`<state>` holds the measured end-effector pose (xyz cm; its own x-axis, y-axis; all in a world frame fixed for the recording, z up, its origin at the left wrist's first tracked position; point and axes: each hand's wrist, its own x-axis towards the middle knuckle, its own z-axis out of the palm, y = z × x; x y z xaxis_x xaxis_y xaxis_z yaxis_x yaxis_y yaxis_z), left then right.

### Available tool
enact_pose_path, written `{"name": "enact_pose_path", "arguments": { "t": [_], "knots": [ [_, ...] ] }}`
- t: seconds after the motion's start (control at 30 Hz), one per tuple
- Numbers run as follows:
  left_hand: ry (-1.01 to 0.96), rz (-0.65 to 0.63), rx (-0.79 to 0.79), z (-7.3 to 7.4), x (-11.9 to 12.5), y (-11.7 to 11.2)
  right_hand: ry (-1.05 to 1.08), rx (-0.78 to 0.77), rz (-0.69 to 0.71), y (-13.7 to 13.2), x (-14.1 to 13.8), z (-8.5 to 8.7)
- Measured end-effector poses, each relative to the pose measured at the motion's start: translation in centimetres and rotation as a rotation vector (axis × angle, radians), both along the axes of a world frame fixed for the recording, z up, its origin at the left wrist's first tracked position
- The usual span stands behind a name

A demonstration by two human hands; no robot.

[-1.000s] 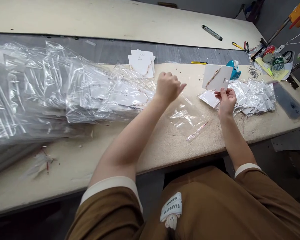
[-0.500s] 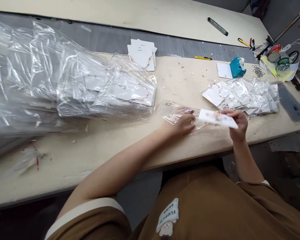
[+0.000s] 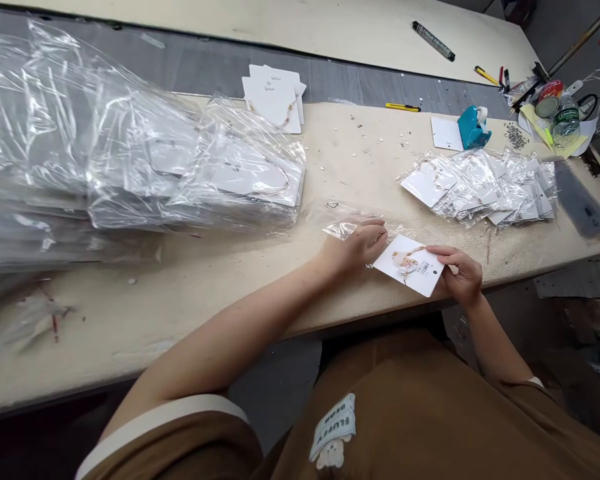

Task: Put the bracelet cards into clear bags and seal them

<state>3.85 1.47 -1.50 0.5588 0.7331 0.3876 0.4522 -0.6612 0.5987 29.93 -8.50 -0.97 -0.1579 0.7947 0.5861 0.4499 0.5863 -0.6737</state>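
In the head view, my right hand pinches the right edge of a white jewelry card. A beaded chain in gold and pale tones lies bunched on the card, beside small print and a punched hole. My left hand is closed on a clear plastic bag, which stretches out to its left over the tabletop. The card's left corner comes close to the left fingers; I cannot tell whether it touches the bag.
Bagged cards lie in a large pile at left and a smaller pile at right. Loose cards sit behind. A blue tape dispenser, a yellow cutter, a black marker and a bottle are farther back.
The card has come down and slightly left, and its face with the chain now tilts toward me. My left fingers have curled in on the bag.
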Motion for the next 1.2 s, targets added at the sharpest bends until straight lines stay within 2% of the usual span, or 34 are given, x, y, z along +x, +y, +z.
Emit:
{"name": "enact_pose_path", "arguments": {
  "t": [0.17,0.27,0.33,0.43,0.5,0.53,0.63,0.73,0.8,0.9,1.03,1.13,1.2],
  "knots": [
    [-0.035,0.048,0.028,-0.3,0.0,-0.6,-0.232,0.216,-0.063,1.1,-1.1,0.1],
    [-0.087,0.007,0.053,-0.2,-0.1,-0.6,-0.321,0.283,-0.092,1.5,-1.5,0.0],
    [-0.091,-0.076,0.027,0.3,-0.5,-0.2,-0.351,0.313,-0.116,1.9,-1.8,0.2],
    [-0.029,-0.304,-0.026,1.2,-1.8,0.7,-0.369,0.322,-0.171,2.6,-2.0,1.0],
    [0.021,-0.437,-0.014,1.7,-2.7,1.4,-0.352,0.298,-0.206,3.2,-2.0,1.6],
    [0.037,-0.460,0.012,1.7,-3.1,1.6,-0.337,0.286,-0.218,3.5,-2.0,1.8],
    [0.016,-0.380,0.149,1.3,-3.1,1.9,-0.287,0.263,-0.205,4.2,-2.1,2.4],
    [-0.144,-0.292,0.306,0.6,-2.1,1.7,-0.283,0.260,-0.159,4.7,-2.7,3.0],
    [-0.269,-0.264,0.328,0.4,-1.4,1.4,-0.297,0.261,-0.141,5.1,-3.1,3.4],
    [-0.414,-0.194,0.188,0.7,-1.1,1.2,-0.291,0.240,-0.078,5.6,-3.3,3.9],
    [-0.580,-0.038,-0.144,1.7,-1.3,1.2,-0.309,0.215,0.069,6.0,-2.7,3.9],
    [-0.661,-0.043,-0.310,2.5,-1.3,1.1,-0.366,0.287,-0.020,6.2,-2.4,4.2],
    [-0.707,-0.097,-0.375,3.1,-1.2,1.0,-0.341,0.264,-0.094,6.4,-2.5,5.0]
  ]
}}
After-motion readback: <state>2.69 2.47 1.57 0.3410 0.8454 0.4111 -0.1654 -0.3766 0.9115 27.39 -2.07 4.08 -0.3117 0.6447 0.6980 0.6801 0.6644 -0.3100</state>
